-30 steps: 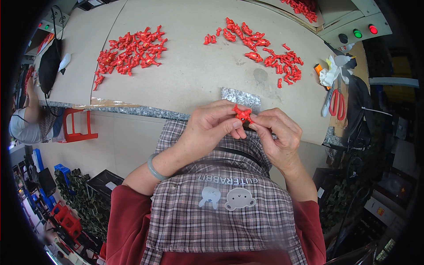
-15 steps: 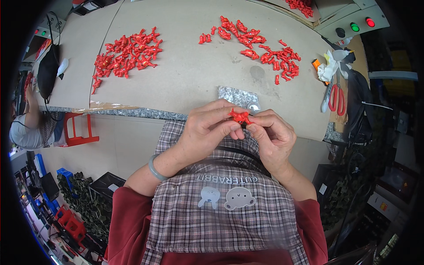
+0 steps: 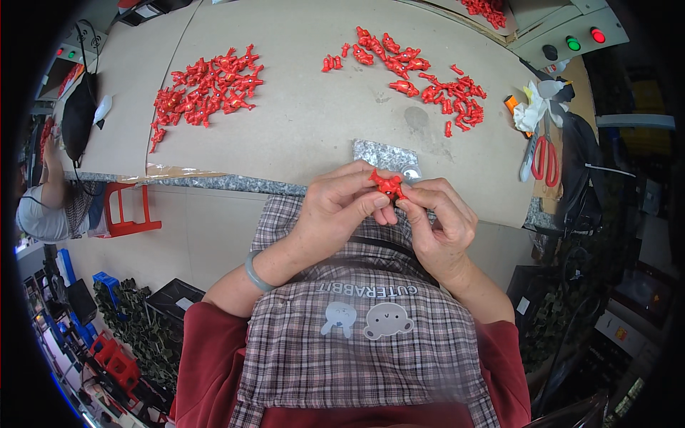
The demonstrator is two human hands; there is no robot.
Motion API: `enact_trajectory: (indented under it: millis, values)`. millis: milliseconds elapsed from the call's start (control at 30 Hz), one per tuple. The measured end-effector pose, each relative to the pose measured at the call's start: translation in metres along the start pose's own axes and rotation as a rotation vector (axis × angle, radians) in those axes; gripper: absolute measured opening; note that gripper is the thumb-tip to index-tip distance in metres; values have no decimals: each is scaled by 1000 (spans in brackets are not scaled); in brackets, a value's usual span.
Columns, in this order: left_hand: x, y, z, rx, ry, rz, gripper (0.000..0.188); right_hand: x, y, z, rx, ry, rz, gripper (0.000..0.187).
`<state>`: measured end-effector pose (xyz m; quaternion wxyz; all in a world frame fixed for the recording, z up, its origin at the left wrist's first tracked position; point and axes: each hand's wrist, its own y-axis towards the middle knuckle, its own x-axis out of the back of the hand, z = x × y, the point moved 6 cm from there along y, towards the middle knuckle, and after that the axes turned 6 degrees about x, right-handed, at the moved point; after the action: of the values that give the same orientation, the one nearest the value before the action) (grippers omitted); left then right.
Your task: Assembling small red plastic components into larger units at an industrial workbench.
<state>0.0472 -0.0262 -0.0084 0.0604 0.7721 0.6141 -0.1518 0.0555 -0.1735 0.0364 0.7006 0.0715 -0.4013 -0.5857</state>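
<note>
Between my two hands, just in front of the table's near edge, is a small red plastic toy figure. My left hand pinches it from the left with thumb and fingers. From the right, my right hand grips its other side between thumb and forefinger. The fingers cover part of the figure. A pile of similar red figures lies on the table to the left. At the far right lie more red figure bodies and small loose red parts.
A speckled grey piece lies on the table just beyond my hands. Red-handled scissors, white crumpled tissue and a black bag are at the right edge. A control box stands far right. Another person sits at left.
The red toy figure has tilted slightly in my fingers, and both hands have shifted only a little. The piles on the table look the same.
</note>
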Motion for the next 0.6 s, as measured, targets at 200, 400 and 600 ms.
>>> enact_trajectory:
  millis: [200,400,600]
  values:
    - [-3,-1,6,48,-44,-15,29,-1,2,4,59,-81,-5,16]
    - [-8,0,4,-3,-6,-89,17,0,3,6,80,-134,-10,17]
    - [-11,2,2,-22,10,-118,17,0,1,4,63,-147,-34,18]
